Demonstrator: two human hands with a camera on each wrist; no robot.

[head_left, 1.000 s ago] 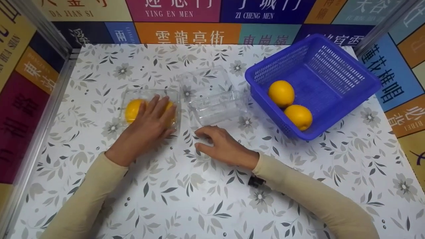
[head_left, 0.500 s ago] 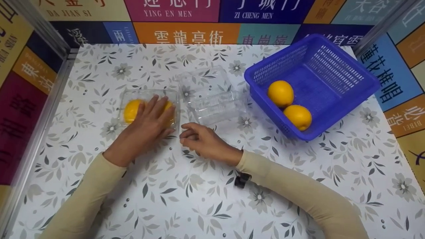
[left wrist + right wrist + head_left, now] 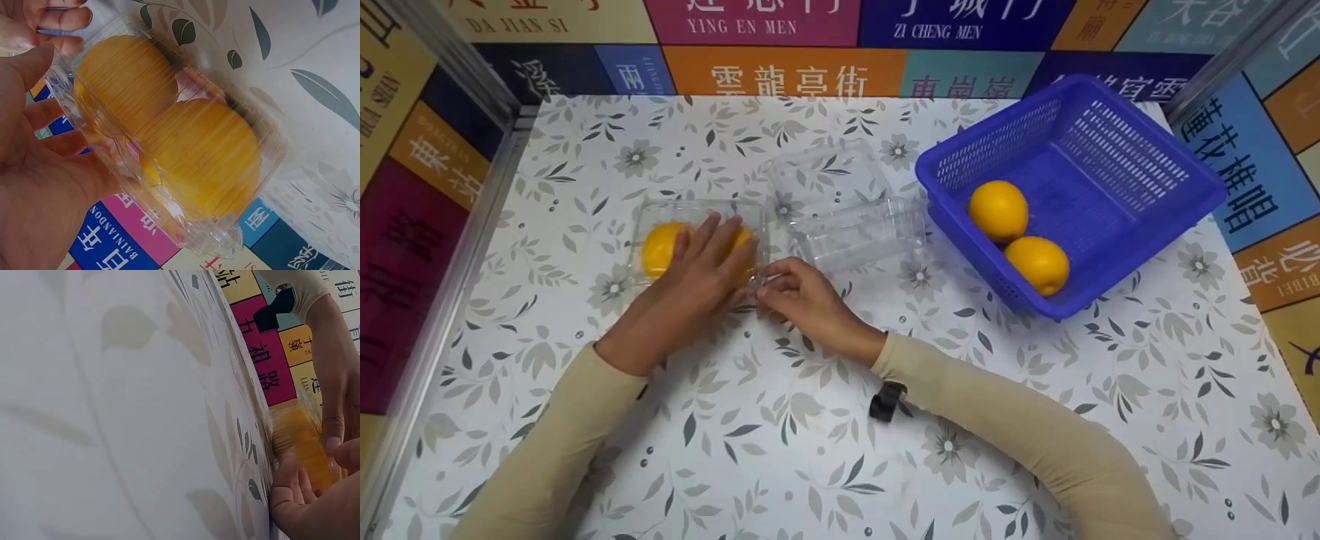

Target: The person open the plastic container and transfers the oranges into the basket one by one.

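Observation:
A clear plastic clamshell box (image 3: 697, 205) with two oranges (image 3: 661, 251) inside lies at the left of the table, its lid down over them. My left hand (image 3: 694, 274) rests across its top with the fingers straight and spread. At the box's near right corner, my right hand (image 3: 810, 300) pinches the edge between thumb and curled fingers. The left wrist view shows both oranges (image 3: 202, 157) side by side under the ribbed lid. In the right wrist view, the right hand's fingers (image 3: 288, 481) stand right against the box.
A second clear clamshell box (image 3: 859, 240) stands unfolded just right of the filled one. Further right, a blue plastic basket (image 3: 1110, 259) holds two oranges (image 3: 997, 211). Printed panels (image 3: 787, 71) border the flowered tablecloth (image 3: 780, 465) at the back and sides.
My right hand has moved left and slightly away from me to the box's corner, its fingers closing together. The left hand has stayed on the lid.

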